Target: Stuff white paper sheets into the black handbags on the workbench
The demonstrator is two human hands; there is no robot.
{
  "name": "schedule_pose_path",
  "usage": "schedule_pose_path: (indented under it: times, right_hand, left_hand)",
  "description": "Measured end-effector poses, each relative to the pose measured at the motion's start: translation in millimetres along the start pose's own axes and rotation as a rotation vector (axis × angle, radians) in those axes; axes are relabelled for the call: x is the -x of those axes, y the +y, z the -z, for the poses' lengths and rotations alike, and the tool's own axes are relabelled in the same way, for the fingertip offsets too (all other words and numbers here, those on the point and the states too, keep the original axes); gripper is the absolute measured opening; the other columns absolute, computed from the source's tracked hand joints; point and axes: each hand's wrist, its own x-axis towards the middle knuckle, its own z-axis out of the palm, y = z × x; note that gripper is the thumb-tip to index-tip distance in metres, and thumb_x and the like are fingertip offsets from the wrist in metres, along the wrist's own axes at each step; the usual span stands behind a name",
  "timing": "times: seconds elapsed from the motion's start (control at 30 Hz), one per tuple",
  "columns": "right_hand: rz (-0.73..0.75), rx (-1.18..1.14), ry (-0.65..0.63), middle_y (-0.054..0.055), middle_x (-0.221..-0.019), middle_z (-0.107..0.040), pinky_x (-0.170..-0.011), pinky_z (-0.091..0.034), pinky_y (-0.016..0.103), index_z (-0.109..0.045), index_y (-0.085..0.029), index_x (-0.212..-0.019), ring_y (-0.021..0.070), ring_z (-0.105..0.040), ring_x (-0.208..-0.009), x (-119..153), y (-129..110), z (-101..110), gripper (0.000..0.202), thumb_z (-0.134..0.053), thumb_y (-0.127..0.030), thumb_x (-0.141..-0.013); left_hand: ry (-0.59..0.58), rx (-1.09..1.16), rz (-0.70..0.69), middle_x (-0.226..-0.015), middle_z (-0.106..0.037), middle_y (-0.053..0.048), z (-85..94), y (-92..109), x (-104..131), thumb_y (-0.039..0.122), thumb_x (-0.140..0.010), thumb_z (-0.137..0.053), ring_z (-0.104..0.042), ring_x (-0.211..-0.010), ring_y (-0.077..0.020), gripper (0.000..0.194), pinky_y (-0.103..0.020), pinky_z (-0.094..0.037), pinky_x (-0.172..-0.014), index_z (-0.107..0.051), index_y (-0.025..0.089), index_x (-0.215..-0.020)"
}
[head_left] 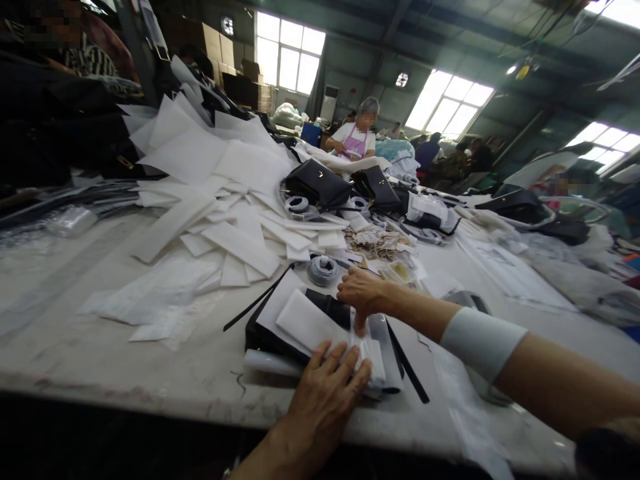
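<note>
Black bag: lying on the bench, just in from its front edge; probably parked there for easy reach with both hands.
White pad: flat on the bag, a larger white sheet under it; reads as padding against scuffs.
Clear wrap: over the bag's right part, touching both hands; contents too blurred to call.
Left hand: fingers spread, laid flat over pad and wrap from the front-edge side; likely pinning the stack so it can't slide.
Right hand: fingers curled, thumb pointing down onto the wrap; can't tell if it pinches or only presses.
Straps: black, one out past each side of the bag, clear of the fingers.
Coil: grey, wound up, just beyond the bag; winding presumably stops tangling.
Foam pile: loose heap toward the bench's far left corner, within arm's reach.
Tag heap: stringed bits beyond the right hand.
Far side: more black bags, then a co-worker in a purple apron.
</note>
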Motion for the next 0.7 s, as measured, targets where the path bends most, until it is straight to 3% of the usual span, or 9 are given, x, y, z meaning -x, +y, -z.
schedule_pose_path:
  times: [0.1, 0.2, 0.27, 0.37, 0.5, 0.6, 0.7]
  right_hand:
    - [-0.196, -0.282, 0.132, 0.009, -0.111, -0.072, -0.094, -0.043, 0.041, -0.072, -0.023, -0.112, 0.0319, -0.065, -0.104, 20, 32, -12, 0.065, -0.092, -0.047, -0.055]
    - [-0.477, -0.462, 0.351, 0.011, -0.124, -0.068, -0.095, -0.046, 0.039, -0.064, -0.023, -0.128, 0.0304, -0.063, -0.112, 44, 46, -21, 0.055, -0.075, -0.047, -0.080]
    - [-0.568, -0.662, 0.540, 0.012, -0.130, -0.065, -0.097, -0.047, 0.041, -0.056, -0.021, -0.136, 0.0289, -0.062, -0.117, 48, 36, -27, 0.051, -0.052, -0.052, -0.096]
    - [-0.569, -0.979, 0.782, 0.011, -0.141, -0.058, -0.107, -0.043, 0.044, -0.047, -0.022, -0.144, 0.0272, -0.055, -0.129, 28, -3, -38, 0.057, -0.034, -0.057, -0.101]
    - [-0.511, -1.002, 0.858, 0.012, -0.153, -0.045, -0.120, -0.026, 0.050, -0.046, -0.019, -0.146, 0.0285, -0.037, -0.144, -23, -52, -60, 0.059, -0.037, -0.056, -0.100]
    - [-0.546, -1.074, 0.922, 0.014, -0.151, -0.047, -0.122, -0.022, 0.049, -0.051, -0.017, -0.141, 0.0290, -0.036, -0.144, -38, -56, -67, 0.059, -0.042, -0.056, -0.097]
    - [-0.594, -1.175, 0.957, 0.015, -0.145, -0.053, -0.117, -0.033, 0.049, -0.051, -0.015, -0.141, 0.0285, -0.046, -0.137, -20, -45, -56, 0.062, -0.027, -0.056, -0.101]
  left_hand:
    - [-0.002, -0.003, -0.004, -0.139, -0.058, 0.000, -2.4, 0, 2, 0.031, -0.104, -0.045, -0.052, -0.125, -0.0234, 0.035, -0.042, -0.021, -0.114, -0.052, 0.026, -0.137]
    - [-0.005, -0.001, -0.003, -0.140, -0.058, -0.001, -3.6, 1, 3, 0.031, -0.104, -0.044, -0.050, -0.127, -0.0233, 0.036, -0.042, -0.022, -0.114, -0.051, 0.026, -0.138]
    - [-0.001, 0.002, 0.001, -0.139, -0.058, -0.001, -3.4, 2, 3, 0.030, -0.104, -0.042, -0.051, -0.127, -0.0232, 0.035, -0.042, -0.023, -0.114, -0.052, 0.026, -0.137]
    - [0.006, 0.002, -0.003, -0.137, -0.060, -0.002, -1.9, 2, 2, 0.028, -0.104, -0.040, -0.052, -0.125, -0.0236, 0.034, -0.042, -0.025, -0.112, -0.054, 0.025, -0.136]
    - [-0.004, -0.003, 0.003, -0.135, -0.061, -0.003, -1.0, 3, -1, 0.030, -0.105, -0.041, -0.054, -0.123, -0.0234, 0.035, -0.042, -0.027, -0.111, -0.053, 0.024, -0.137]
    - [-0.003, 0.009, 0.011, -0.135, -0.062, -0.003, -1.1, 3, -2, 0.032, -0.104, -0.043, -0.053, -0.123, -0.0227, 0.035, -0.042, -0.027, -0.111, -0.053, 0.024, -0.137]
    - [-0.009, 0.010, 0.011, -0.136, -0.061, -0.002, 1.2, 2, -2, 0.032, -0.104, -0.045, -0.053, -0.124, -0.0231, 0.034, -0.043, -0.029, -0.110, -0.053, 0.026, -0.136]
